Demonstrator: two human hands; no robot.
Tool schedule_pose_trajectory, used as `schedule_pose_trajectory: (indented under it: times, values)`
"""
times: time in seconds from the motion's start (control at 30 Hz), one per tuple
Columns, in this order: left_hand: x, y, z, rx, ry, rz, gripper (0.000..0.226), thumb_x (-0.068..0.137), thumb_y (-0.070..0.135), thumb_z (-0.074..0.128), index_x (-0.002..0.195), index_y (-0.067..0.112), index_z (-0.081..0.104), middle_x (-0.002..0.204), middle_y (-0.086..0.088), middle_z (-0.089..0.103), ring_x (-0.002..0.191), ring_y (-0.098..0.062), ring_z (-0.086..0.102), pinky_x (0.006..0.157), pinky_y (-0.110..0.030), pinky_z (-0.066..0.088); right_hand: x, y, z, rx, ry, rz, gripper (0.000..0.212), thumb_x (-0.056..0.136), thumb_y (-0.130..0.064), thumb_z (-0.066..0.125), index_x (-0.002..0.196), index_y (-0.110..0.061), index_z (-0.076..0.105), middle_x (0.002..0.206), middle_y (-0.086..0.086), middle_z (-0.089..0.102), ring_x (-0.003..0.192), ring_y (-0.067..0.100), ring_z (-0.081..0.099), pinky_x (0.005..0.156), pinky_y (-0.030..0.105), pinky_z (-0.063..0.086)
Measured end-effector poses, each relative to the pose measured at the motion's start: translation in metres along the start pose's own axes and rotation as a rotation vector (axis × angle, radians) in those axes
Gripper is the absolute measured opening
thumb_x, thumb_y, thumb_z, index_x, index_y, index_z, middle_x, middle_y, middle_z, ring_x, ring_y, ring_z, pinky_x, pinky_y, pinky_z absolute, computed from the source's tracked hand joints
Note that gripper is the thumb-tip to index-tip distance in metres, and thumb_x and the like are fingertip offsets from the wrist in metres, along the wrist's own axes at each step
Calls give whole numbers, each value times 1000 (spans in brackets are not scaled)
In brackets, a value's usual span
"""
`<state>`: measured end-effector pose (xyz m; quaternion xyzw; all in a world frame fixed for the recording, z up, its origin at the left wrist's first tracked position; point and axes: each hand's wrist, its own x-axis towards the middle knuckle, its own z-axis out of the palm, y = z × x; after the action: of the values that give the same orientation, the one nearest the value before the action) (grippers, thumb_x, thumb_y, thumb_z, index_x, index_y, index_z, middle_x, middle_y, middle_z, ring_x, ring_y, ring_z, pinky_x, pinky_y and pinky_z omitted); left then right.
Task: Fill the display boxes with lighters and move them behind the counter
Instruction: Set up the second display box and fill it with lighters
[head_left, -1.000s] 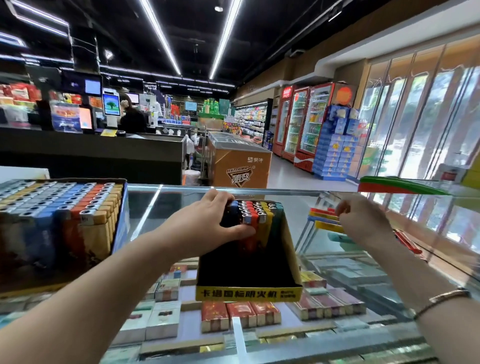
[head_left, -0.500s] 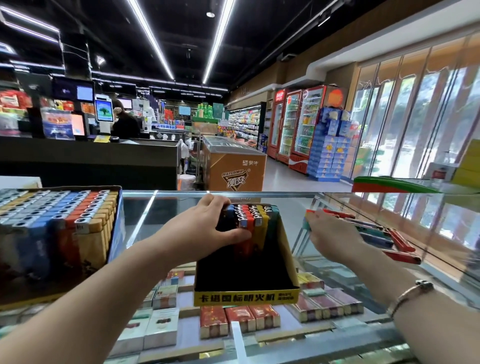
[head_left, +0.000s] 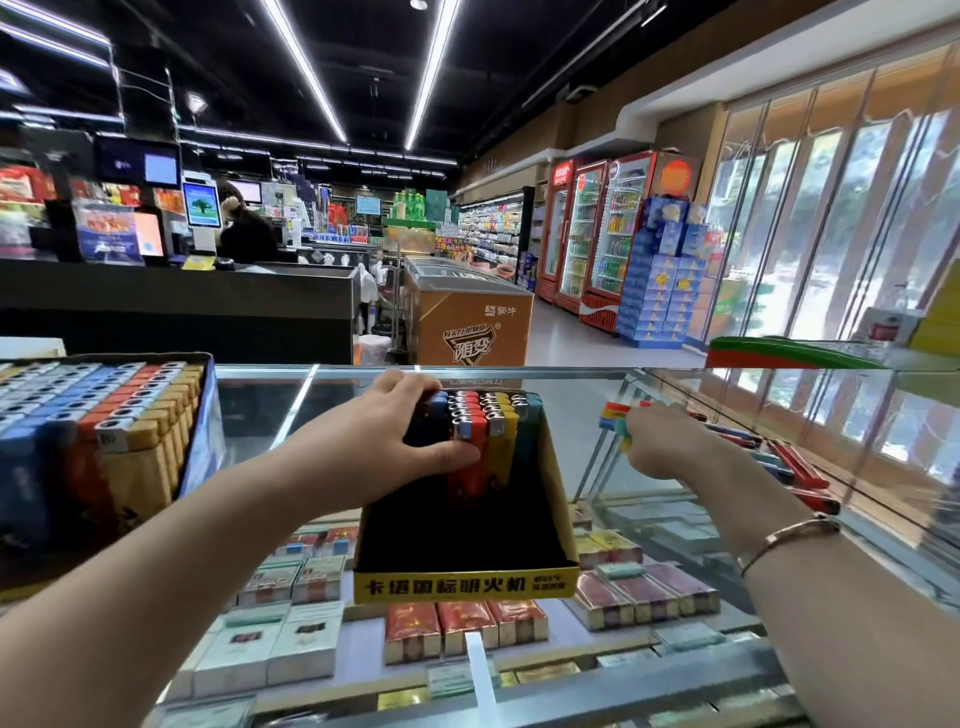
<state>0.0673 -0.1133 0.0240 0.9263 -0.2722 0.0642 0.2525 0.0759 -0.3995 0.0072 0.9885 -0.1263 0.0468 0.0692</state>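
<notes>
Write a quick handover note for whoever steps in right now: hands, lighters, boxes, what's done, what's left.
Left hand holds the upright lighters at the far end of the yellow-fronted display box on the glass counter.
Right hand grips a few loose lighters from the pile on the right.
Done: the box on the left looks full.
Left: fill the mostly empty yellow-fronted box, then move both behind the counter.

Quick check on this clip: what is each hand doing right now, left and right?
Left hand: grips the standing lighters in the yellow display box.
Right hand: curled round a few loose lighters picked off the glass counter.
</notes>
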Motion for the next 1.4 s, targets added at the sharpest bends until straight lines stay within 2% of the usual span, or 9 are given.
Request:
schedule_pose_trajectory:
  times: [0.13,0.23,0.37,0.5,0.67,0.87,1.1,1.27,1.4]
  values:
    - [0,1,-1,-24,-11,-5,102,46,85,40,134,34,31,118,21,33,97,-2,48,75,-17,38,2,-5,-11,-44,-31,-3,22,87,-8,46,106,-10,57,103,9,59,96,25,55,86,36,49]
    - [-1,0,0,-50,-14,-8,98,47,84,42,132,37,32,117,22,33,94,2,48,77,-18,42,4,-16,-11,-56,67,30,24,89,-12,48,111,-12,57,110,8,59,101,26,55,77,34,45]
    - [-1,-2,0,-47,-15,-19,102,47,87,42,135,38,30,117,25,30,99,-2,49,84,-24,44,5,-15,-3,43,184,-9,22,92,-16,46,112,-13,54,115,9,53,104,26,50,78,36,43]
    - [0,-2,0,-63,-29,-27,104,46,87,42,136,37,29,117,24,29,96,0,48,79,-21,43,9,-6,1,179,163,-34,17,93,-16,45,110,-12,50,108,9,57,91,24,53,75,34,43]
    - [-2,-1,-2,-55,-44,-21,103,47,86,41,137,36,27,115,25,29,92,4,46,72,-15,40,15,-1,-1,251,68,-74,22,94,-27,51,108,-11,45,104,8,54,91,22,48,78,34,40]
    - [-4,1,-3,-28,-55,-29,102,48,86,39,137,37,26,120,24,29,100,-2,47,82,-22,43,14,2,-3,398,-40,-68,22,87,-31,62,89,-14,48,82,3,54,72,15,52,63,28,39]
    - [-5,4,-5,3,-71,-29,101,48,86,37,136,38,25,118,25,28,98,0,46,79,-20,41,8,0,-11,766,-125,-30,28,75,-20,76,71,-8,51,64,9,51,59,20,49,57,27,39]
    - [-6,4,-8,-54,-95,-33,90,49,83,43,128,42,30,112,27,31,91,7,47,75,-17,44,-13,-19,-39,1408,-46,-151,13,78,-14,68,85,-7,59,70,8,62,58,14,60,51,23,48]
    - [-7,5,-11,-126,-135,-48,78,50,80,52,117,45,33,107,34,33,92,3,51,66,-14,48,-33,-45,-53,1813,-118,-362,29,69,-16,64,96,-9,57,69,5,67,60,15,65,53,25,53]
